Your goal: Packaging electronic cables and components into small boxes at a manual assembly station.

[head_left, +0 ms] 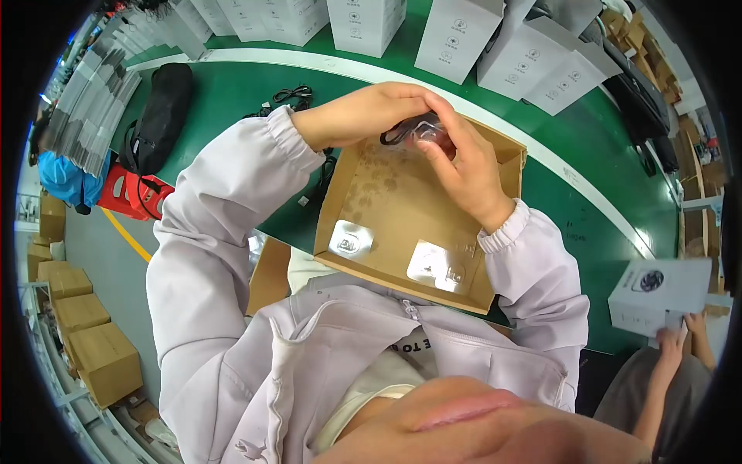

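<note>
A small clear plastic packet [427, 130] is up between the hands, above the far part of a shallow cardboard tray [386, 224], with a black cord [393, 137] beside it. The right hand [470, 166] reaches in from the near right, wrist bent inward, its thumb pressed to the packet and its fingers arched over the far side, pinching it. The left hand [371, 116] comes across from the left with its back up and wrist nearly straight; its fingertips are hidden behind the right fingers, so I cannot tell how they grip. Both elbows are bent around the tray. Two shiny plastic pieces [352, 240] lie along the tray's near side. On the green table [239, 85] beyond are black cables [294, 94], a black pouch [166, 116] and white boxes [460, 39]. At right, a co-worker's hands [671, 344] touch another white box [657, 290].
</note>
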{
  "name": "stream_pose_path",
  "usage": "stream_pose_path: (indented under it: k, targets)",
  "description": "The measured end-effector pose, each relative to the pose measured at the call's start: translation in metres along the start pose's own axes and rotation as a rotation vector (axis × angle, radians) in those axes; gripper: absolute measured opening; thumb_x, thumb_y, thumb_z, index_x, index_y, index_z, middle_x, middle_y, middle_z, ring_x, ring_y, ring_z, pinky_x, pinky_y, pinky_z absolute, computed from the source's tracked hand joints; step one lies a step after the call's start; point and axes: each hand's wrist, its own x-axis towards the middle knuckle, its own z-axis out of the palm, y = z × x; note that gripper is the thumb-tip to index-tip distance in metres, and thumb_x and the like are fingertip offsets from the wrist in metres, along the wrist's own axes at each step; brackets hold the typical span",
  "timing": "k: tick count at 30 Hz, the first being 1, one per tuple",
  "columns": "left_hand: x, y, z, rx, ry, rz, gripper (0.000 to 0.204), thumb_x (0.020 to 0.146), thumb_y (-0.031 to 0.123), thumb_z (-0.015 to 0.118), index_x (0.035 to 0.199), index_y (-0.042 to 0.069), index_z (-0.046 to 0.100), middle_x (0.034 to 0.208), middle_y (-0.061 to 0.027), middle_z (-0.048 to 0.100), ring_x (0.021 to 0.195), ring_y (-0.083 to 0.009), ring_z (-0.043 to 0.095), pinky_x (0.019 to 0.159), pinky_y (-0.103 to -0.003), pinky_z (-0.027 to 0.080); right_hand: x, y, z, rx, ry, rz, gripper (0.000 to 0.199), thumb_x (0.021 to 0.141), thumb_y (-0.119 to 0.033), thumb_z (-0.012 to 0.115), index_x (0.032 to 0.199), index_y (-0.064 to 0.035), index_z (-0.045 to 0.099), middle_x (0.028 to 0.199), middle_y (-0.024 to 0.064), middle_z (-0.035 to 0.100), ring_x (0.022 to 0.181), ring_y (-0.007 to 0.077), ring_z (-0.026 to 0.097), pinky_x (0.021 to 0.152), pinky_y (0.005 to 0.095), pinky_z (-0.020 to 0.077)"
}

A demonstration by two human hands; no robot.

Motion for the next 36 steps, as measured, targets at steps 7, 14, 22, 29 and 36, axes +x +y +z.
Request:
stream_pose_path:
  k: [7,14,22,29,36]
  targets:
    - [0.004,-0.002,-0.004,-0.49,-0.148,-0.018,0.038,0.088,0.021,0.047,0.121,0.003,0.042,0.094,-0.002,0.053,0.076,-0.0072,0.048,0.064,-0.022,0.042,0.006,0.003,0.0,-0.001,-0.015,0.162,0.058,0.07,-0.008,0.065,0.123,-0.0113,0.04,0.073,0.005,0.05,0.055,0.0138,0.048,0.051,0.0258,0.042]
    - [0.022,0.026,-0.034,-0.008,0.403,0.424,0.044,0.083,0.024,0.054,0.12,0.003,0.043,0.093,-0.0012,0.054,0.076,-0.0073,0.05,0.065,-0.022,0.041,0.012,0.004,0.003,0.077,0.162,0.191,0.064,0.07,-0.01,0.066,0.125,-0.0074,0.033,0.083,0.0048,0.046,0.056,0.01,0.044,0.052,0.023,0.0395]
    - [0.021,0.064,-0.187,1.141,1.117,0.603,0.034,0.076,0.011,0.054,0.109,0.004,0.048,0.097,-0.018,0.058,0.089,-0.0307,0.057,0.075,-0.037,0.044,0.018,-0.01,0.01,0.095,0.054,0.192,0.054,0.073,-0.008,0.064,0.119,-0.0057,0.037,0.087,0.0045,0.044,0.058,0.0081,0.042,0.055,0.021,0.0382]
    - [0.027,0.075,-0.185,1.307,0.433,0.106,0.03,0.077,0.013,0.049,0.105,0.002,0.049,0.095,-0.0184,0.058,0.09,-0.034,0.054,0.076,-0.039,0.043,0.023,-0.004,0.015,0.17,0.067,0.238,0.049,0.073,-0.006,0.063,0.116,-0.0055,0.039,0.086,0.0034,0.044,0.059,0.0073,0.042,0.055,0.0203,0.0384]
    - [0.054,0.047,-0.204,1.264,0.473,0.02,0.033,0.075,0.014,0.049,0.106,0.003,0.05,0.098,-0.0199,0.057,0.093,-0.0336,0.054,0.077,-0.038,0.042,0.029,-0.018,0.026,0.145,-0.039,0.18,0.047,0.073,-0.006,0.063,0.114,-0.0049,0.041,0.086,0.0036,0.045,0.06,0.0083,0.043,0.055,0.0215,0.0397]
